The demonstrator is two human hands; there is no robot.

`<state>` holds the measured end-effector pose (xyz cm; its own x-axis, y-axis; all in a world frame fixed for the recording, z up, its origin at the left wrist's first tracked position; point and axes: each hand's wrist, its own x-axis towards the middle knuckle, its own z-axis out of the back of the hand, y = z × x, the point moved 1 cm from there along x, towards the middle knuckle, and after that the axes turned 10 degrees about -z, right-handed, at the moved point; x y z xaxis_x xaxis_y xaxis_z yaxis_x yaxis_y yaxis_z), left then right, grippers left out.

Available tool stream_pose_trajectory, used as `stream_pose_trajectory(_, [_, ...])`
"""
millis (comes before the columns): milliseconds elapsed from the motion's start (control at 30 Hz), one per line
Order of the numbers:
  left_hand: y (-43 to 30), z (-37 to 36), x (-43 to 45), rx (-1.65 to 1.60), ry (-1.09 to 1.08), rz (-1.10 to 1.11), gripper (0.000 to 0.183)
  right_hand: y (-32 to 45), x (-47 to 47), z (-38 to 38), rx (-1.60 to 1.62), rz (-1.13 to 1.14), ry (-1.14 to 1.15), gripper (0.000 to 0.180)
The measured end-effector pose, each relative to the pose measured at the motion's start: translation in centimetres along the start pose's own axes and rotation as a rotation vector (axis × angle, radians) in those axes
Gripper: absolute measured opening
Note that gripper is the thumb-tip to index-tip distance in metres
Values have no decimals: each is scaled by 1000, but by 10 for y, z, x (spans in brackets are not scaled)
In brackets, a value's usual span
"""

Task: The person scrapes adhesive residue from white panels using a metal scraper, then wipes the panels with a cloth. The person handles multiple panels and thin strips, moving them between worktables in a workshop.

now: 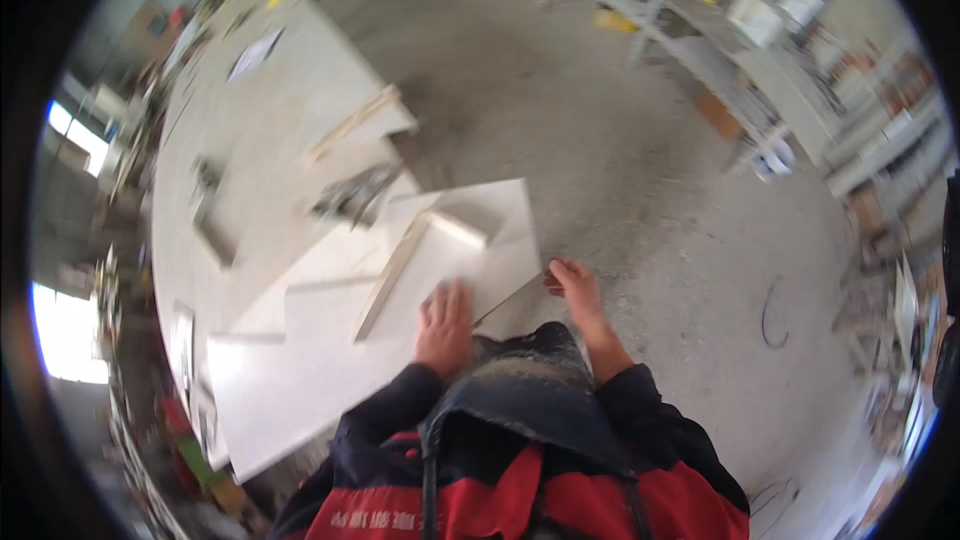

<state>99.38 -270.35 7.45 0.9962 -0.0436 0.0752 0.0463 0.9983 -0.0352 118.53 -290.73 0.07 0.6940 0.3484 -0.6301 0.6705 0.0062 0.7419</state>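
A pale flat panel (315, 382) with a stepped outline lies at the near end of a long worktable, its right corner beside my right hand (574, 281). The fingers of that hand are curled near the corner; whether they hold anything is unclear. My left hand (445, 319) rests flat on the panel, fingers extended. Left of it lies an L-shaped wooden frame piece (397, 270), its short arm (456, 229) pointing right. Beyond the panel sits a blurred metal tool (356, 191), its kind not clear.
A wooden strip (356, 120), a paper sheet (255, 56) and an angled piece (214, 240) lie on the long worktable (277, 112). Across the concrete floor (540, 112) stands a shelved bench (675, 30). A white bucket (776, 159) is beneath its near end, and a dark cable (766, 322) lies on the floor.
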Motion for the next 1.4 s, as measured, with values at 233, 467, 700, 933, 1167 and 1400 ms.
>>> stream_pose_trajectory(233, [-13,18,8,-12,-70,-12,61,-5,-7,2,-96,67,123,28])
stream_pose_trajectory(467, [-15,21,30,-259,59,202,80,9,2,7,-426,149,109,26])
stream_pose_trajectory(700, [-17,10,42,-195,-110,148,77,18,0,8,-482,214,152,27])
stream_pose_trajectory(933, [-18,5,40,-157,-109,173,76,66,3,7,-929,553,154,85])
stream_pose_trajectory(1167, [-17,5,45,-183,-81,171,76,146,17,-54,-1786,886,306,131])
stream_pose_trajectory(1400, [-16,8,46,-208,-106,203,71,158,34,-87,-2150,858,490,141])
